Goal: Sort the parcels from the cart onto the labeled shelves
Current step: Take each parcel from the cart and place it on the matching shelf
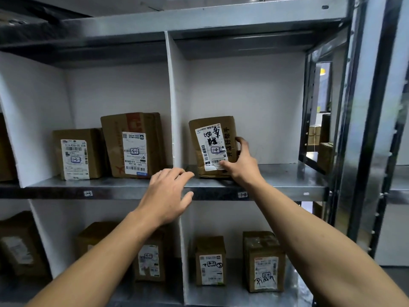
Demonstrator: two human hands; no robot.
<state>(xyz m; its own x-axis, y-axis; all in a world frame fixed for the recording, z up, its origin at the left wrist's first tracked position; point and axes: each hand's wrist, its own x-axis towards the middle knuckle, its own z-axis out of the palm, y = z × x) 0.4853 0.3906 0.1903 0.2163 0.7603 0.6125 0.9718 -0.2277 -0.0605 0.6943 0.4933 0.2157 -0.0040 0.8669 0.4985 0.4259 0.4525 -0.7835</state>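
A brown cardboard parcel [212, 131] with a white shipping label and black handwriting stands upright on the metal shelf [287, 176], in the right-hand compartment. My right hand [241, 161] grips its lower right corner, thumb on the label side and fingers wrapped round the right edge. My left hand [168, 193] hovers at the shelf's front edge just left of the parcel, fingers spread and holding nothing. A small handwritten tag [242, 194] sits on the shelf edge below the parcel.
A white divider [174, 103] separates this compartment from the left one, which holds two labeled boxes [77, 154] [135, 145]. The shelf below carries several more boxes [211, 260]. A dark metal upright [345, 107] bounds the rack on the right.
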